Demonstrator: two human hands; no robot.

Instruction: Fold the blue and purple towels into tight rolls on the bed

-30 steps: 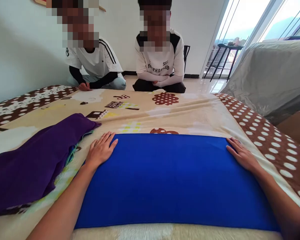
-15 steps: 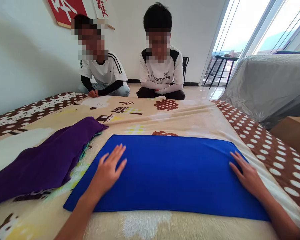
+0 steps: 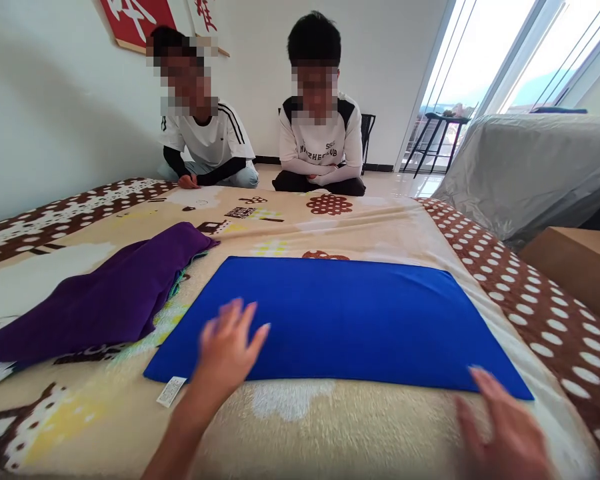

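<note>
A blue cloth, folded into a flat rectangle, lies smooth in front of me. My left hand is over its left part, fingers spread, slightly blurred; whether it touches the fabric I cannot tell. At the near right corner, my right hand has its thumb and fingers apart, with the fingertips by the cloth's near edge. Nothing shows in either hand. A small white label sticks out from the cloth's near left edge.
A patterned blanket lies beneath everything. On the left is a crumpled purple cloth. Two people, one at far left and one at centre, sit beyond the far edge. A cardboard box and plastic-covered furniture stand at right.
My right hand has drawn back from the cloth's right side to its near corner. My left hand has shifted slightly right. The white label has come into sight, and the view has shifted slightly.
</note>
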